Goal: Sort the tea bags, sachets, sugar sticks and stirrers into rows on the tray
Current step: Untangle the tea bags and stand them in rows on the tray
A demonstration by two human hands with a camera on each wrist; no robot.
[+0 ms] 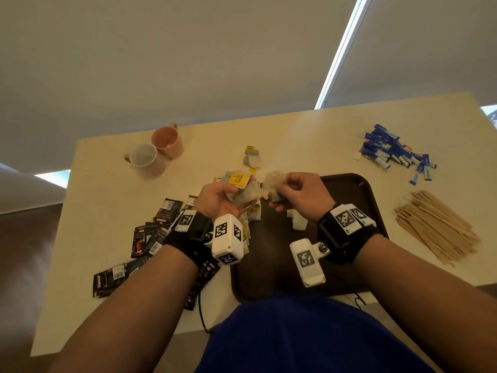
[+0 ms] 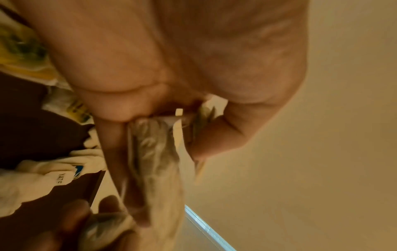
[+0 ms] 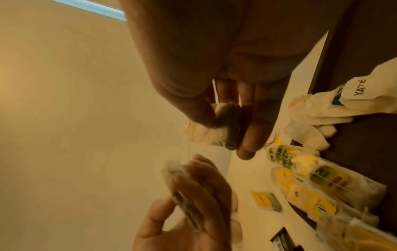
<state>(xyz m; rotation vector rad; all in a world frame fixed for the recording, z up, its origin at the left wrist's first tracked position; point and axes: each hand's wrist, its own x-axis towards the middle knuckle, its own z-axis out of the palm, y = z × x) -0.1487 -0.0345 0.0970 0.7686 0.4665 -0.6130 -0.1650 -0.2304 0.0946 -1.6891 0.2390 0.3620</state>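
Both hands are raised over the far left corner of the tray (image 1: 360,189). The left hand (image 1: 217,200) is curled round a small bunch of tea bags (image 1: 246,193), a yellow tag (image 1: 238,179) sticking up from them. The right hand (image 1: 301,192) pinches a single tea bag (image 1: 273,184) between thumb and fingers; the right wrist view shows the bag (image 3: 227,118) squeezed there, with a thin thread running from it toward the left hand's bunch. My guess is that the person is teasing one bag loose from the others.

The sorting looks barely begun. On the dark tray I can see only a few white packets (image 1: 297,220) near its middle, in no clear row; the wrist cameras hide part of the surface. More tea bags (image 1: 252,211) lie along the tray's left edge, and a stray pair (image 1: 252,157) sits on the bench (image 1: 94,211) at about twelve o'clock from the hands.

Everything else waits on the bench: the black sachets (image 1: 150,238) scattered at eight o'clock, the blue sugar sticks (image 1: 392,152) heaped at two o'clock, and the wooden stirrers (image 1: 435,227) piled at four o'clock, just beside the tray's right edge. Two pink mugs (image 1: 156,152) stand at ten o'clock, well apart from the work.

So all four rows are left to lay out.
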